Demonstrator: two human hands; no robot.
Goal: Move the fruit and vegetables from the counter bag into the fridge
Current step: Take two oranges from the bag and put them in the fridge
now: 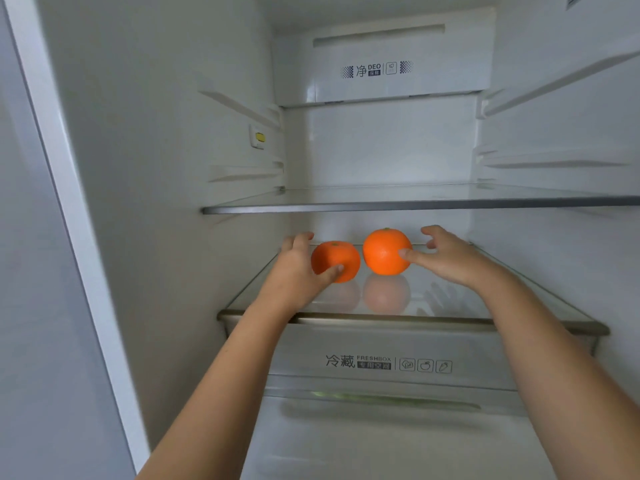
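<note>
Oranges, two of them, sat side by side on the lower glass shelf [398, 320] of the open fridge [173, 133], so this part of the task looked nearly done.

Head view: the left orange [341, 258] and the right orange [384, 252] stood just beside each other, stem ends up, with their reflections showing in the glass below them. The left hand [294, 268] cupped the left orange from its outer side, thumb curled across the front and fingers reaching round behind, a loose hold rather than a squeeze. The right hand [450, 258] was spread and relaxed, with only its thumb tip touching the right orange and its fingers clear of the fruit. An upper shelf [415, 202] ran above, and the Freshbox drawer [391, 365] sat directly beneath.

By my judgement the fruit would handle as firm, round and fairly light, with a smooth skin that gave a fair grip. Roundness was the main worry, since on bare glass either one could roll towards the front edge once let go. The best hold seemed to be round the widest part, thumb opposite fingers, setting it stem up and easing off slowly.
</note>
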